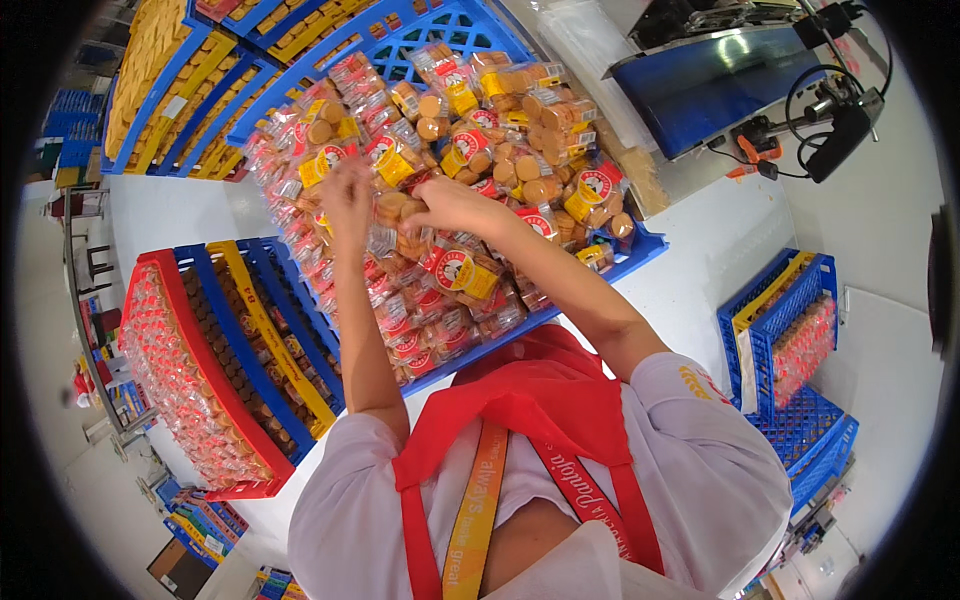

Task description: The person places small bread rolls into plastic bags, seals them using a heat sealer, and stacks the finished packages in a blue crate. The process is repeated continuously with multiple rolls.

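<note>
A wide blue crate [648, 250] in front of me is heaped with clear packets of round golden biscuits [465, 275], with red and yellow labels. On the left of the heap the packets stand in tight rows; on the right they lie jumbled. My left hand [349, 197] is over the middle-left of the heap, smeared by motion, so its fingers do not show clearly. Close beside it, my right hand [455, 207] reaches leftward with bent fingers closed at a biscuit packet [393, 207]. The undersides of its fingers are hidden.
Stacked blue and yellow crates of biscuits [165, 100] stand at the far left. Nearer left is a red-rimmed crate stack [270, 445] full of packets. A machine with a dark blue belt [715, 85] is at the far right. More blue crates [775, 335] stand at right.
</note>
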The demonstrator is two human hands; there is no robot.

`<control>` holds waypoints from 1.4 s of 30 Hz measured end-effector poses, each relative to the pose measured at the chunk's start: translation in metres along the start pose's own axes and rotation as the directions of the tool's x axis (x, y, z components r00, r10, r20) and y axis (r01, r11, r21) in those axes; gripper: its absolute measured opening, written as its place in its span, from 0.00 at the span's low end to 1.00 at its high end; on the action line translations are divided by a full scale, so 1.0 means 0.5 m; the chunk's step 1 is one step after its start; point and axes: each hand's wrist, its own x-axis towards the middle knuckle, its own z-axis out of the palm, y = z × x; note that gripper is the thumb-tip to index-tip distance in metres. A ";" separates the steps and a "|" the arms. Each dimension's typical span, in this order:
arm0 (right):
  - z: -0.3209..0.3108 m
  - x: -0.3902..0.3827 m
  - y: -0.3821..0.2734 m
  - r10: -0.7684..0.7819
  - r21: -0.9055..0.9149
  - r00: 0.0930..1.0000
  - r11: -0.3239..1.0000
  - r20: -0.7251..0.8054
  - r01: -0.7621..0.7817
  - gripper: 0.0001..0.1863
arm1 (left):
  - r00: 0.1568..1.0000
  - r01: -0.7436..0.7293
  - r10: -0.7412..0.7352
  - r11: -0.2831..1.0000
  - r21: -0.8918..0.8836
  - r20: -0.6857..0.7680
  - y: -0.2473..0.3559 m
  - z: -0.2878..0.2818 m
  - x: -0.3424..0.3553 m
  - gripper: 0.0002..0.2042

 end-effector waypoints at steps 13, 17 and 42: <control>-0.177 -0.064 0.245 0.230 -0.382 0.823 0.799 -0.520 -0.465 0.46 | 0.885 -0.246 0.193 0.966 0.076 0.423 0.151 0.297 -0.025 0.29; -0.138 -0.105 0.274 0.004 -0.508 0.832 0.790 -0.555 -0.343 0.53 | 0.801 0.115 -0.269 0.946 0.304 0.535 0.181 0.393 -0.025 0.41; -0.181 0.042 0.040 -0.293 -0.051 0.760 0.944 -0.580 0.325 0.46 | 0.893 0.300 -0.448 0.644 -0.703 -0.029 0.041 -0.090 0.086 0.29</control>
